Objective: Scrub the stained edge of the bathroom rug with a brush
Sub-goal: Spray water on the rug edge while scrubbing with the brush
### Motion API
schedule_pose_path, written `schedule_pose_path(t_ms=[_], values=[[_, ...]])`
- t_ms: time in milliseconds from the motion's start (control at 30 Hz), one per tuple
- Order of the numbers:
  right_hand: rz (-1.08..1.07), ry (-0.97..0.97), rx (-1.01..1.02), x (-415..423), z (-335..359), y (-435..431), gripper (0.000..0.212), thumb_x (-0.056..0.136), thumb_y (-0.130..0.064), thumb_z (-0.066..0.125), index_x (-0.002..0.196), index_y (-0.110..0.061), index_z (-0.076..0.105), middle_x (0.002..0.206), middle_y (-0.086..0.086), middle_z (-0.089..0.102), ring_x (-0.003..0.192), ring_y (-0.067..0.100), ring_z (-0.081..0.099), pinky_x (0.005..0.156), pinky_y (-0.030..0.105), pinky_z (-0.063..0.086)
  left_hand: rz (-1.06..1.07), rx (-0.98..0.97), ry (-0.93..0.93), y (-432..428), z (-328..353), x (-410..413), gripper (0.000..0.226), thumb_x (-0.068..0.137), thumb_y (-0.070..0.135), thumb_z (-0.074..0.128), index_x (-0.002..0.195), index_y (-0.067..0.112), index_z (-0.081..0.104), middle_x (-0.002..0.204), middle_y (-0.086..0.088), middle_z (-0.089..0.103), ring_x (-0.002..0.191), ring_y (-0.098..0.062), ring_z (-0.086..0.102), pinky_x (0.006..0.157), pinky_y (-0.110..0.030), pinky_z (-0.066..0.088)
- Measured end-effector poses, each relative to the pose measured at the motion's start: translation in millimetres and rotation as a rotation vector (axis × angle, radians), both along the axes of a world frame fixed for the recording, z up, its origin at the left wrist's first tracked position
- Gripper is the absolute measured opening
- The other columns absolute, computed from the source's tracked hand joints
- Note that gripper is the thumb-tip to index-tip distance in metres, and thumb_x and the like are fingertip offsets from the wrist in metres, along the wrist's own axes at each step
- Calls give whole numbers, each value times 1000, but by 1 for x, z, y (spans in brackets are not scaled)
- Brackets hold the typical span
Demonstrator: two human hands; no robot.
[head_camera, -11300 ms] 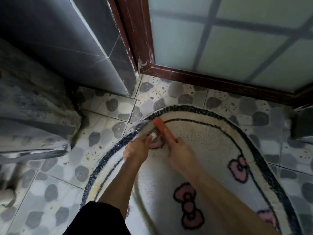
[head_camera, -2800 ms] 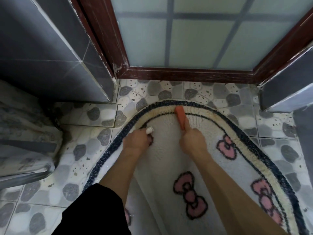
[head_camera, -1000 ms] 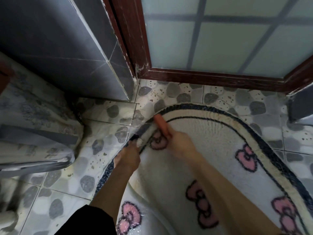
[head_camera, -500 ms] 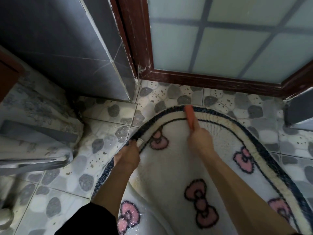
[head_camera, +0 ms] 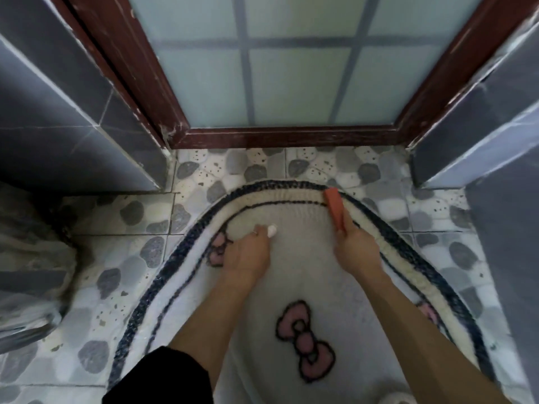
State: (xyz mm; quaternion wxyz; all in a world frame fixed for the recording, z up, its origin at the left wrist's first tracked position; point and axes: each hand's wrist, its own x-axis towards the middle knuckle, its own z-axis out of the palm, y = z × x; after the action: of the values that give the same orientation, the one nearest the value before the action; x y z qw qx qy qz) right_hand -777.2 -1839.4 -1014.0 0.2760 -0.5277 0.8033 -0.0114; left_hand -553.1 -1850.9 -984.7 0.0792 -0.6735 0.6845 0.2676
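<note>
Right grip [head_camera: 357,252]: wrapped round the near end of the brush [head_camera: 335,208].
Brush axis: points away toward the door [head_camera: 291,137], leaning slightly left; far end at the dark border of the rug [head_camera: 303,258].
Nearer hand: right, already on the edge.
Left grip [head_camera: 248,258]: rests on the pile, apart from the brush; flat or pinching, cannot tell.
Room: open along the curving edge both ways; narrow floor [head_camera: 262,167] beyond.

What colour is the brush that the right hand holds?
Orange-red; the head view shows the brush best, in the right hand.
</note>
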Motion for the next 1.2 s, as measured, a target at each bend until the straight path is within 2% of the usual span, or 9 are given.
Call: schedule_pose_path(t_ms=[67,167,333,467,667,867,1000,1067,1200], values=[[-159,17,2,-34,3,33,68,103,-31,41,161,-24,6,94,16,63,68,28,53,58,36,44,-86,-17,7,-3,-4,-38,39,105,18,31,144,14,36,132,-13,60,112,-35,62,85,-40,47],[-291,85,-21,-59,11,68,67,103,-23,40,161,-20,6,114,21,65,76,29,51,68,36,44,-148,7,25,-14,-8,-78,48,105,18,31,152,13,25,141,-14,53,116,-37,59,92,-42,46],[-56,-7,-38,5,-1,25,72,102,-24,40,160,-29,-2,121,18,54,93,33,59,68,33,39,-207,61,1,-27,-16,-91,50,109,25,28,158,23,18,162,-8,30,127,-36,53,103,-44,44],[-32,-6,29,-3,-7,2,78,96,-23,45,159,-33,0,117,18,57,97,35,60,70,37,45,-264,83,-49,-36,-20,-79,52,108,30,35,157,34,20,160,-3,36,127,-33,54,101,-43,44],[-367,16,35,-49,-6,48,81,98,-45,49,161,-23,2,119,18,63,98,34,61,81,38,51,-202,154,-20,-39,-12,-86,48,109,40,28,155,25,28,143,-19,51,124,-36,54,104,-44,41],[6,-120,72,31,10,-11,76,99,-24,46,159,-33,-1,128,18,52,110,37,58,86,40,49,-263,146,-99,-48,-14,-80,46,106,35,34,152,35,30,137,-14,57,119,-33,59,89,-38,43],[-111,-6,-16,-34,15,23,96,96,-21,52,145,-52,-24,101,12,59,72,25,58,59,32,45,-281,177,-67,-45,-15,-68,51,108,43,26,157,42,15,147,-14,49,125,-33,54,97,-38,40],[-273,45,26,-65,17,53,88,98,-24,49,154,-41,-17,102,13,61,72,26,58,59,33,44,-312,148,-101,-45,-18,-68,53,108,39,25,159,38,11,145,-15,50,123,-34,55,97,-39,42],[-373,18,65,-19,6,54,78,99,-20,42,160,-21,-6,129,22,53,103,35,58,75,35,44,-304,120,-109,-42,-22,-72,53,108,33,25,159,37,11,147,-12,49,124,-32,55,99,-39,42]])
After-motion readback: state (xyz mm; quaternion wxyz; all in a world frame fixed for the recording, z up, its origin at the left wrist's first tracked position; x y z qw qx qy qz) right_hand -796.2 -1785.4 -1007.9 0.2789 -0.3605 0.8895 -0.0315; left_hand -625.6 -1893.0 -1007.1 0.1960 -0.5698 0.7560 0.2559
